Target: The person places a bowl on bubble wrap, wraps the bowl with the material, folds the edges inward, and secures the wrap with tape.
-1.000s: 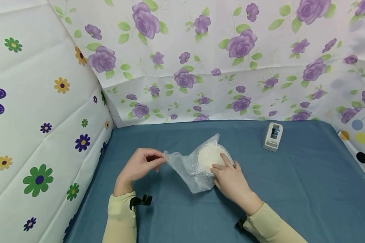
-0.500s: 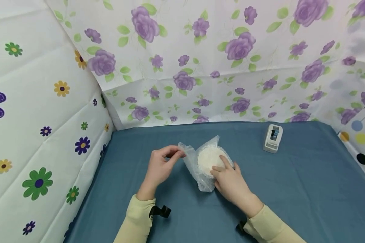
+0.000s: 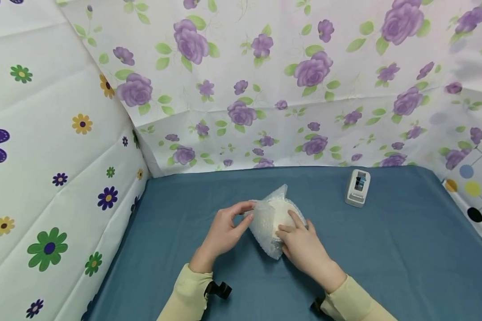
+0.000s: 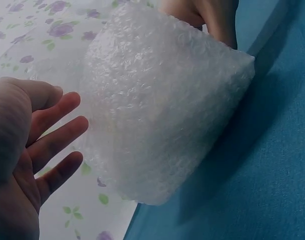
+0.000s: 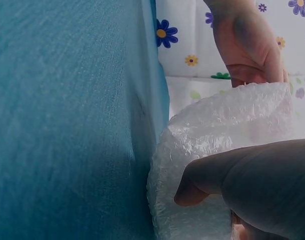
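A round cream-white thing (image 3: 281,217), its kind not clear, lies wrapped in bubble wrap (image 3: 263,223) at the middle of the cloth. One flap of the wrap now covers its left part. My right hand (image 3: 307,249) holds it from the near right, fingers over its top, thumb against the wrapped side in the right wrist view. At the left edge of the wrap is my left hand (image 3: 226,229). In the left wrist view its fingers (image 4: 60,142) are spread, loosely bent and not pinching, beside the bubble wrap (image 4: 157,105).
A white tape dispenser-like object (image 3: 358,188) with a blue part stands at the back right of the blue cloth (image 3: 405,249). A purple-flowered sheet (image 3: 241,133) hangs behind, and another flowered sheet (image 3: 64,200) rises on the left.
My left hand has moved right, folding the bubble wrap flap over the round thing, and its pinch on the flap has loosened. The right hand has stayed in place.
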Available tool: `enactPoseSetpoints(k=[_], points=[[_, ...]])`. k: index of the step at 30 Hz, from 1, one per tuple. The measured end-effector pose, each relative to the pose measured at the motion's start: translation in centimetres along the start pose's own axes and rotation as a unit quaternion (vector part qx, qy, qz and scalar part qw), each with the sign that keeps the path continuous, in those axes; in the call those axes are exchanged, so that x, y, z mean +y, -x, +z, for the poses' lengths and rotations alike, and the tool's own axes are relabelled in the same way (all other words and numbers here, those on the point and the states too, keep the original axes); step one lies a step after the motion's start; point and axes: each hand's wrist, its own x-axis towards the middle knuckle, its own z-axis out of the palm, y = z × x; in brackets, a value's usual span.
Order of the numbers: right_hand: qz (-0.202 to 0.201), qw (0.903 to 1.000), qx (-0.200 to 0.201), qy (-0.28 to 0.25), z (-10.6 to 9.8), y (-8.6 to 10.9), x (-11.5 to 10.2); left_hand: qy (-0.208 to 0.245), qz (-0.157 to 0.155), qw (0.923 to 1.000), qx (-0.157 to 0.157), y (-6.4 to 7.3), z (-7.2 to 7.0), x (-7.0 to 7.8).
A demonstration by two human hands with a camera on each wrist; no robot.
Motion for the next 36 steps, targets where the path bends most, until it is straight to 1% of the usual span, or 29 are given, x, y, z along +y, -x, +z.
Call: enactPoseSetpoints(k=[6, 12, 16, 18, 25, 30, 34, 36], points=[[-0.007, 0.9999, -0.003, -0.008, -0.1, 0.0, 0.0, 0.017, -0.014, 0.9996, -0.016, 0.2, 0.3, 0.0], [-0.012, 0.9997, -0.014, -0.014, -0.3, -0.1, 0.0, 0.016, -0.033, 0.9985, -0.041, 0.3, 0.6, -0.4], [-0.015, 0.9997, -0.013, -0.016, -0.3, -0.2, 0.2, 0.009, -0.035, 0.9979, -0.054, 0.2, 0.8, -0.6], [-0.017, 0.9996, -0.013, -0.016, -0.2, -0.1, 0.2, 0.002, -0.034, 0.9978, -0.057, 0.2, 0.8, -0.6], [-0.025, 0.9996, -0.005, -0.012, -0.2, -0.2, 0.3, 0.004, -0.038, 0.9975, -0.059, 0.3, 0.9, -0.7], [-0.029, 0.9993, -0.013, -0.018, -0.3, -0.2, 0.4, -0.005, -0.042, 0.9969, -0.066, 0.3, 0.9, -0.8], [-0.038, 0.999, -0.015, -0.021, -0.3, -0.1, 0.7, -0.009, -0.042, 0.9969, -0.066, 0.2, 1.2, -0.9], [-0.044, 0.9987, -0.012, -0.022, -0.4, 0.0, 1.0, -0.019, -0.041, 0.9964, -0.072, 0.2, 1.5, -1.1]])
